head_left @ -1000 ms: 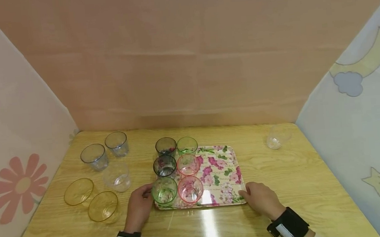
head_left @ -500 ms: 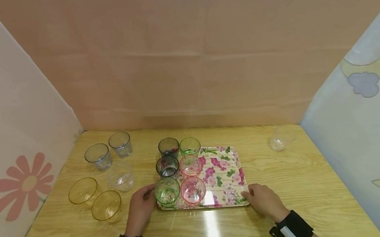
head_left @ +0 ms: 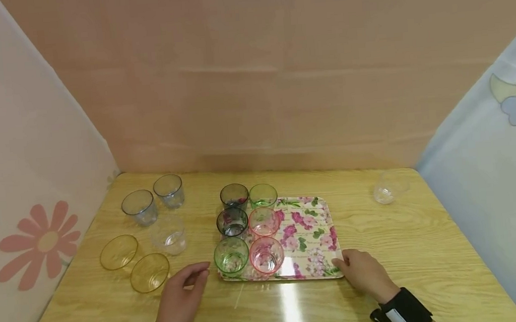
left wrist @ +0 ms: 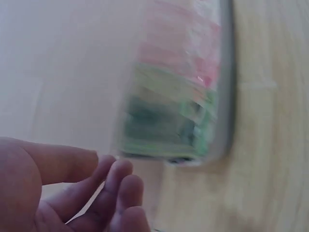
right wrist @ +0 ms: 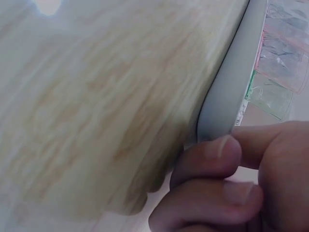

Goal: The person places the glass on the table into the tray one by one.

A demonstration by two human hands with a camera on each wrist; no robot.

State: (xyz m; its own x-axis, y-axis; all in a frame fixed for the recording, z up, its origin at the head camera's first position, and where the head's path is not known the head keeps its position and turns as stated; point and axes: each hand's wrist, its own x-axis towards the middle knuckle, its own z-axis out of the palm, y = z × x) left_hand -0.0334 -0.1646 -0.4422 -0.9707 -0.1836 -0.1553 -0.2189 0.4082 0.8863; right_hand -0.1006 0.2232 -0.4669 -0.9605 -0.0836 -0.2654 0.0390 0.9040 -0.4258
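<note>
Left hand (head_left: 178, 298) eases back from the tray (head_left: 311, 237)

Its loosely bent fingers hold nothing beside the near-left corner. The right hand (head_left: 364, 271) pinches the near-right corner, probably steadying it on the table (head_left: 367, 223); six cups (head_left: 267, 256) crowd the tray's left half.

Head looks down; wrist views close, sharing tray (head_left: 307, 238).

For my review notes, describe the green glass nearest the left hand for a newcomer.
On the wooden table, find the floral tray. At its near left corner, by the left hand, stands the green glass. Its green colour sets it apart from the pink glass beside it and the dark glass behind.
</note>
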